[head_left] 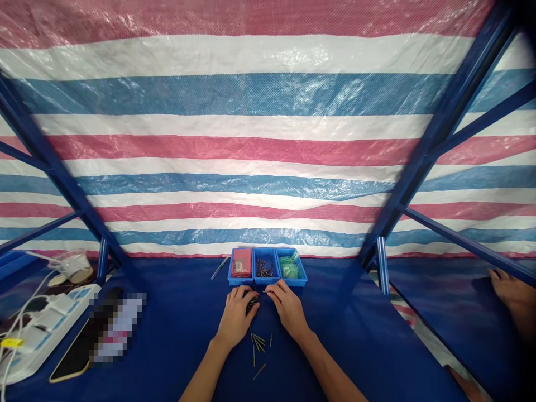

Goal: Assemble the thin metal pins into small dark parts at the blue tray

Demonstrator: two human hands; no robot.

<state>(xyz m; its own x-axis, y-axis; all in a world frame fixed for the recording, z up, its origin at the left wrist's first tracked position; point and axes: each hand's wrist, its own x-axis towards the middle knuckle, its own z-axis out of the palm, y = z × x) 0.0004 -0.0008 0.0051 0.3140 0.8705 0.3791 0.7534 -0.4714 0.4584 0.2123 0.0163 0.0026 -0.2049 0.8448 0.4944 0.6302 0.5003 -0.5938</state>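
Just in front of the blue bins, my left hand (235, 317) is closed around a bunch of thin dark metal pieces (252, 302), perhaps drill bits. My right hand (288, 310) faces it, thumb and forefinger pinched on a thin metal piece (264, 291) that barely shows. Several brass-coloured thin metal pieces (258, 341) lie loose on the blue table between my forearms. Behind my hands stand a bin with red packets (242, 262), a bin of dark thin metal pieces (264, 268) and a bin with green plastic bags (288, 267).
A pen (219, 268) lies left of the bins. A white power strip (54, 329) with plugs, a phone (71, 352) and a clear plastic cup (72, 262) are at the left. Blue frame bars (396, 206) flank the table (176, 324). Another person's hand (508, 287) shows at far right.
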